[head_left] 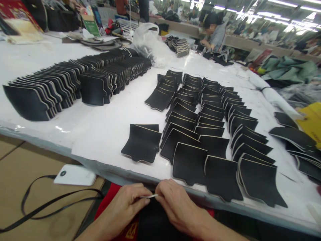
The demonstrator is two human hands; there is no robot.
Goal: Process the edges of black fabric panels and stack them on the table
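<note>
We have our left hand (pixel 125 201) and right hand (pixel 173 201) side by side at the near edge of the table (pixel 105 124), a thin strip (pixel 149 196) between them. Before us on the table lie overlapping rows of cut pieces (pixel 213 127), one lone piece (pixel 142 143) to their left. Farther left stand two long stacks (pixel 75 83); behind them sits a plastic bag (pixel 150 42). A phone (pixel 75 175) lies left of our hands, below the table edge

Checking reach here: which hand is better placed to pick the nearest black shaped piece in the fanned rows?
Probably the right hand: the nearest black shaped piece lies just above it, while the left hand sits farther off. Both pinch a thin white strip.
</note>
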